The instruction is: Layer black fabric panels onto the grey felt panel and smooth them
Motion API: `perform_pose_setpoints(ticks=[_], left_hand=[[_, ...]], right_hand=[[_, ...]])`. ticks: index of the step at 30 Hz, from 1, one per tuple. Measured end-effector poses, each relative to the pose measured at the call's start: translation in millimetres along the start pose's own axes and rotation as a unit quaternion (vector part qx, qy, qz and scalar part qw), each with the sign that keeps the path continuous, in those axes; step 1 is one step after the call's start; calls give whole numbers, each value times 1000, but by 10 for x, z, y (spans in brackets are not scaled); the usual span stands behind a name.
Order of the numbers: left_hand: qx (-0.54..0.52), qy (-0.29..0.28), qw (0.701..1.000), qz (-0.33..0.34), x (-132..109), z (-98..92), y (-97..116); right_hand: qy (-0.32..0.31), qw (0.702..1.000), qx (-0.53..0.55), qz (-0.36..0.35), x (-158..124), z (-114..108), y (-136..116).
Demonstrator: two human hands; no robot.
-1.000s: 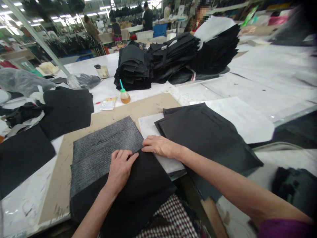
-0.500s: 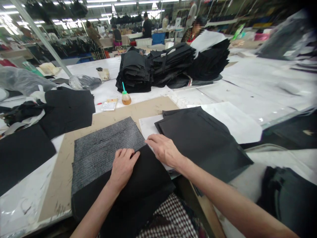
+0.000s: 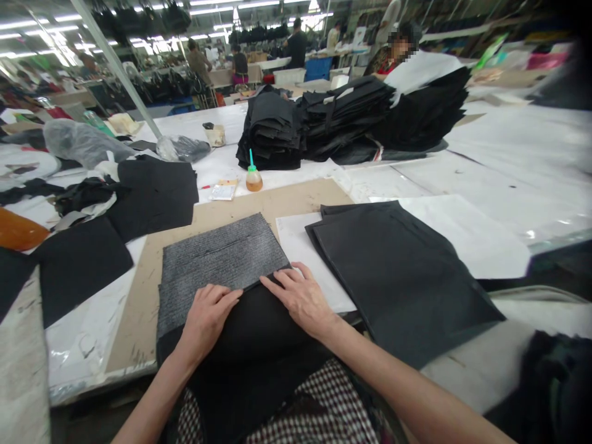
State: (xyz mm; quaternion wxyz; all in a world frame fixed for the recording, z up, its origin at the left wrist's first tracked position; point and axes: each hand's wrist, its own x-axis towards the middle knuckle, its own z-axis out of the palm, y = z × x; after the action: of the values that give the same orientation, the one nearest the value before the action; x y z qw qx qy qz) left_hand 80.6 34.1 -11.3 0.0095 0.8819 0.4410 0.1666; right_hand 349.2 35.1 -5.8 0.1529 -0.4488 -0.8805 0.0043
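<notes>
A black fabric panel (image 3: pixel 259 330) lies partly over a grey ribbed sheet (image 3: pixel 222 248) at the table's near edge and drapes down towards my lap. My left hand (image 3: pixel 207 317) rests on the panel's far edge, fingers laid forward and thumb pointing right. Along the same edge, my right hand (image 3: pixel 303 299) presses down near the sheet's right corner with its fingers stretched and spread. Neither hand's fingers wrap round the cloth. To the right of my right hand lies a short stack of dark panels (image 3: pixel 398 271).
Beneath the work is a tan board (image 3: pixel 134 308). Beyond it stand a small glue bottle (image 3: pixel 254 179) and a notepad (image 3: pixel 224 190). Bundled black pieces (image 3: pixel 342 123) are piled at the back. Loose black cloth (image 3: pixel 157 191) lies left. A person (image 3: pixel 393 52) sits across the table.
My right hand has come down from the corner onto the panel's edge, its fingers now spread. My left hand has shifted left along that edge. The view has turned slightly left.
</notes>
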Motion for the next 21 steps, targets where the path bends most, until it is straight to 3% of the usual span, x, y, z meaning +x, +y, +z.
perform_pose_setpoints(ticks=[12,16,21], left_hand=[[73,-27,996,48,-69,-33,47],[86,-33,995,48,-71,-60,79],[92,-36,994,46,-87,-62,77]], right_hand=[[-12,998,-66,-12,57,-40,-85],[6,997,-77,-21,98,-8,-200],[-27,995,-97,-14,137,46,-430]])
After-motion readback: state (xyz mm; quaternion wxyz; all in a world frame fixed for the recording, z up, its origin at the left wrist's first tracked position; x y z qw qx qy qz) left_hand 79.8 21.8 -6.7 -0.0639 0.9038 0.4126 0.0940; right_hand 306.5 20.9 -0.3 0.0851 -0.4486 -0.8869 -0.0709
